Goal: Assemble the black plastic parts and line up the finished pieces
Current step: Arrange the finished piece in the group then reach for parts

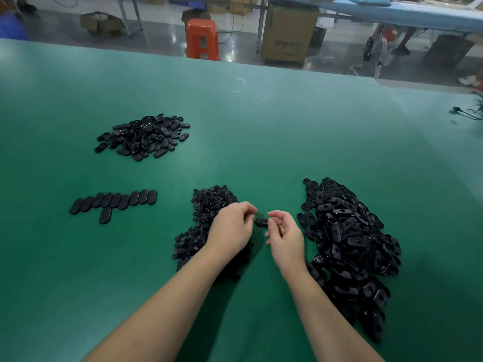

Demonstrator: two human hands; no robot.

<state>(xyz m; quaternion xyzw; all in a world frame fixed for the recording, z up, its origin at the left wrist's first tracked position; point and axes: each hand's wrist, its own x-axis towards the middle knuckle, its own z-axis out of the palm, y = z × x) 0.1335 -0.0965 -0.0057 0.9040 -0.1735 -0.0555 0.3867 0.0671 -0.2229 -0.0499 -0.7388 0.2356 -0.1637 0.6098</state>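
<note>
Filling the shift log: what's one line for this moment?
hands: left hand and right hand hold oval part | row started | table

Green table [287,126]; black plastic parts [350,236] — every heap the same black; an orange stool [202,39] beyond.

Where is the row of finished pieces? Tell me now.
In the head view, the row of finished pieces lies on the green table at the left, below the far-left pile of oval parts, left of both hands.
</note>
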